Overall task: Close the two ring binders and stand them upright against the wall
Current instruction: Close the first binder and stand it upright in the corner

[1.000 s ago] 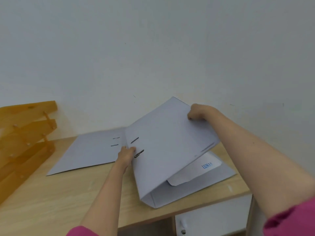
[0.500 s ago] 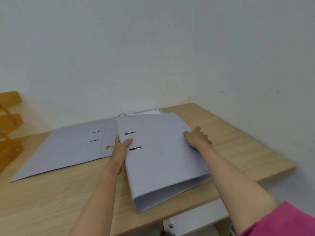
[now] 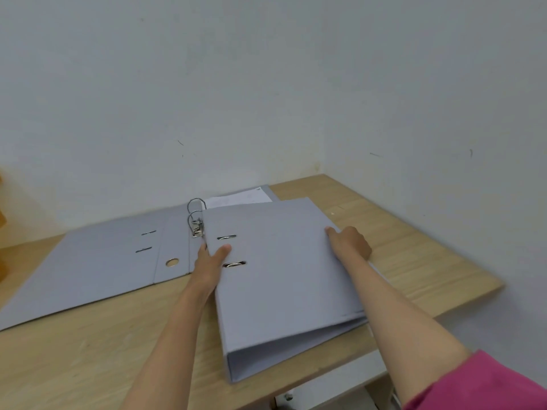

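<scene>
A pale wall (image 3: pixel 236 99) meets a wooden bench (image 3: pixel 414 250) in a corner, and two grey binders lie flat there. The near binder (image 3: pixel 284 279) looks shut, the left hand (image 3: pixel 211 261) gripping its spine edge and the right hand (image 3: pixel 350 242) laid loosely on its far edge. The far binder (image 3: pixel 97 261) lies open with rings (image 3: pixel 195 211) exposed, so the next move is probably tipping the near one upright against the wall.

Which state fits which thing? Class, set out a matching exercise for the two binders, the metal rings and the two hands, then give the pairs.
1. right-hand binder
2. left-hand binder
3. metal rings
4. left hand
5. right hand

A. on the closed cover's right edge
B. standing up, exposed
C. closed, lying flat
D. at the closed cover's left edge, near the slots
E. open, spread flat

Pairs: 1-C, 2-E, 3-B, 4-D, 5-A
</scene>
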